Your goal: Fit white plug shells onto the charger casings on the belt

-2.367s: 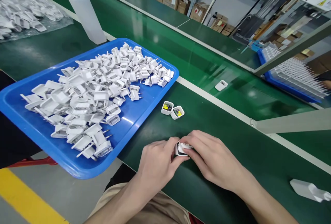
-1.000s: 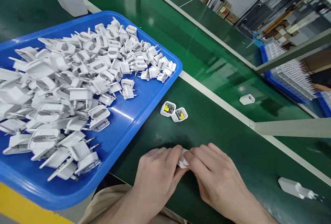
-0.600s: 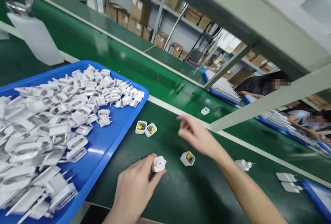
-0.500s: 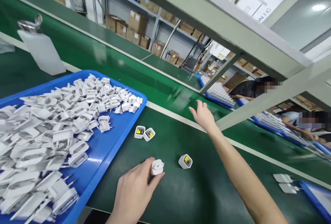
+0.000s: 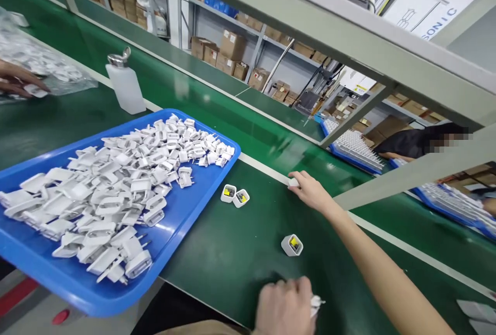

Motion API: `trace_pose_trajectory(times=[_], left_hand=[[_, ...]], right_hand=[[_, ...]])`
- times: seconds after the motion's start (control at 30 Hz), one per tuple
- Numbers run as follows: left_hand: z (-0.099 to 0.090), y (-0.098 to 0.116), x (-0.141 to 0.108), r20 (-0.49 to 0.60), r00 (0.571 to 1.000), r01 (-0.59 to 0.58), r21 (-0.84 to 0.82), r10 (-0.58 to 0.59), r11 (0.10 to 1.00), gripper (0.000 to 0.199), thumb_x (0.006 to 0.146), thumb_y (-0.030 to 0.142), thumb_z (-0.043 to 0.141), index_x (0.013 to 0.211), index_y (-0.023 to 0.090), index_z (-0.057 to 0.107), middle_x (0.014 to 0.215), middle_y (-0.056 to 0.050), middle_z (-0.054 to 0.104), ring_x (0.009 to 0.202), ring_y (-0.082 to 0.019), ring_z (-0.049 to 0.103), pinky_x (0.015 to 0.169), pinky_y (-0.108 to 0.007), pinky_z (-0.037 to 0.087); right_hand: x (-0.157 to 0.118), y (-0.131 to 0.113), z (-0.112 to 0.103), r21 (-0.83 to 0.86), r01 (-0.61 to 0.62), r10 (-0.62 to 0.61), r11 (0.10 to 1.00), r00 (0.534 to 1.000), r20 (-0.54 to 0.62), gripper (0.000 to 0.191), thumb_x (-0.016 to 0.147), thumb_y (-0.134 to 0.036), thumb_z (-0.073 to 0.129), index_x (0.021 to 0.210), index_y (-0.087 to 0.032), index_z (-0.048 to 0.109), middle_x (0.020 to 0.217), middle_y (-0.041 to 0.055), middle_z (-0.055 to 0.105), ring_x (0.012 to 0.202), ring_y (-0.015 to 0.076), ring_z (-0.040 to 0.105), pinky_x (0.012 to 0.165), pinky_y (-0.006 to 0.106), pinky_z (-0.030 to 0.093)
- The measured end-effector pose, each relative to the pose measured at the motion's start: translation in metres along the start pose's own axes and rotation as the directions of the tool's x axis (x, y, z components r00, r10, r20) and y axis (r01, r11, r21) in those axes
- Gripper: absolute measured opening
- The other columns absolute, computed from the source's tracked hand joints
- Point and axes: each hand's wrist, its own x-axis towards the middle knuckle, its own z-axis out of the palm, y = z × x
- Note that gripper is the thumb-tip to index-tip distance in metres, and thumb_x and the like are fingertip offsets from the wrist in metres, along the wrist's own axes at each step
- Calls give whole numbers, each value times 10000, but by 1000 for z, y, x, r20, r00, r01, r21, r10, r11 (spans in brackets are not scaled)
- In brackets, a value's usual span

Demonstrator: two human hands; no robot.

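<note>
My left hand (image 5: 284, 304), blurred, is low over the green bench, its fingers closed on a white charger plug (image 5: 316, 304) whose pins point right. Out by the white strip along the belt, my right hand (image 5: 310, 190) pinches a small white piece (image 5: 293, 182), mostly covered by the fingers. Between the hands stands an open white charger housing (image 5: 292, 245) with yellow and black parts inside. Two similar housings (image 5: 228, 193) stand side by side near the tray's corner. The blue tray (image 5: 186, 226) at left holds a pile of white plug shells with pins (image 5: 112, 201).
Behind the tray stands a white pump bottle (image 5: 126, 84). At far left, another person's hand (image 5: 19, 79) works by a clear plastic bag (image 5: 73, 74). A slanting metal frame post (image 5: 372, 182) rises right of my right hand. White plugs (image 5: 476, 310) lie at lower right.
My left hand has moved right and nearer with the charger plug. The right hand, earlier spread and bare over the belt, now pinches a small white piece. The view has swung left.
</note>
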Motion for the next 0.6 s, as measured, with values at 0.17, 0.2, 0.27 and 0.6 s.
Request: trace_pose_trajectory(times=[0.17,0.2,0.27,0.6], left_hand=[[17,44,13,26,999,-27,-117,30,993,583,787,314,810,1325,191,621,989,-128,754,855,-298,746,690,-391,568],[14,35,9,18,999,-48,-140,51,989,524,760,317,829,1241,194,660,934,-112,751,811,-300,740,679,-396,573],[0,4,-5,-63,994,-99,-169,90,981,224,791,296,779,977,210,690,818,-72,721,722,-281,712,638,-394,572],[-60,-100,-22,-334,940,71,-5,-68,997,358,889,107,602,1237,185,569,1135,-86,649,976,-289,633,834,-469,567]], right_hand=[[-41,-31,-18,74,223,-219,972,974,-57,232,999,-241,601,1230,-226,579,1228,82,569,988,212,647,896,377,533],[-50,-38,-20,107,281,-276,954,959,-66,217,995,-230,604,1211,-231,583,1221,77,565,962,202,647,877,368,538],[-69,-54,-20,190,374,-371,908,927,-57,211,992,-219,618,1199,-237,582,1205,67,565,912,183,650,829,344,551],[-81,-124,-33,203,556,-587,806,794,158,551,929,-68,652,1427,-233,484,1121,60,659,875,199,703,667,274,515]])
